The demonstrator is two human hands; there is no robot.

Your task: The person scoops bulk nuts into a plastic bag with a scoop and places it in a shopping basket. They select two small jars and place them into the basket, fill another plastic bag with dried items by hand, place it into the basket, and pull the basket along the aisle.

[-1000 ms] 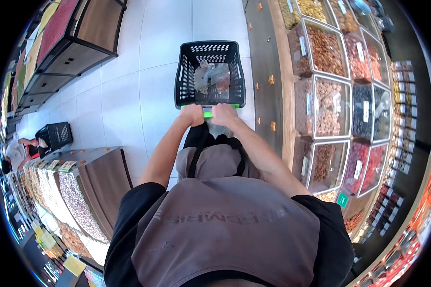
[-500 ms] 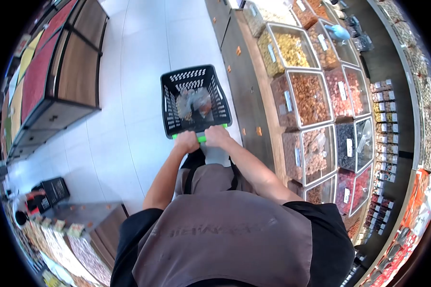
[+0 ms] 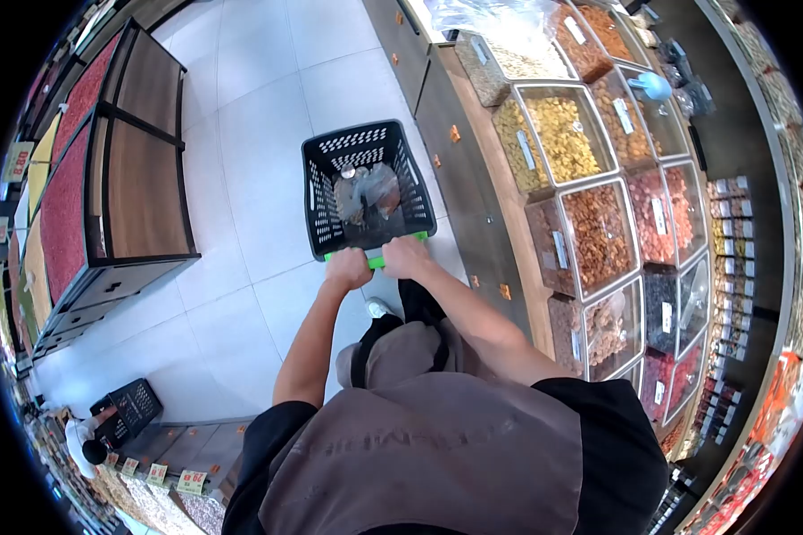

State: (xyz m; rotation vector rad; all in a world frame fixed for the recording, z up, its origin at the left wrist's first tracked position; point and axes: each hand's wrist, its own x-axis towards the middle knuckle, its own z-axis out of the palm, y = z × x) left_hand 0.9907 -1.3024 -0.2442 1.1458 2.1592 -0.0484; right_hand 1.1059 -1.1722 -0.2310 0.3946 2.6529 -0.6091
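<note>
A black slotted shopping basket (image 3: 323,234) is in front of me above the pale floor tiles. Its green handle (image 3: 376,262) runs along the side nearest my body. My left hand (image 3: 348,267) is wrapped around the left part of this handle. Close beside it, my right hand (image 3: 405,257) grips the handle further right. Inside the basket lie clear plastic bags (image 3: 380,189) with brownish contents that I cannot make out.
On the right, a wooden counter holds clear bins, including yellow dried fruit (image 3: 558,134) and brown pieces (image 3: 598,234). A blue scoop (image 3: 653,86) rests there. A wooden display (image 3: 143,187) stands left. At lower left, a person (image 3: 82,444) is beside another black basket (image 3: 134,412).
The bins on the right have shifted down and right in view, and the left display has also shifted. Both hands keep their hold on the handle. A shoe now shows below the basket.
</note>
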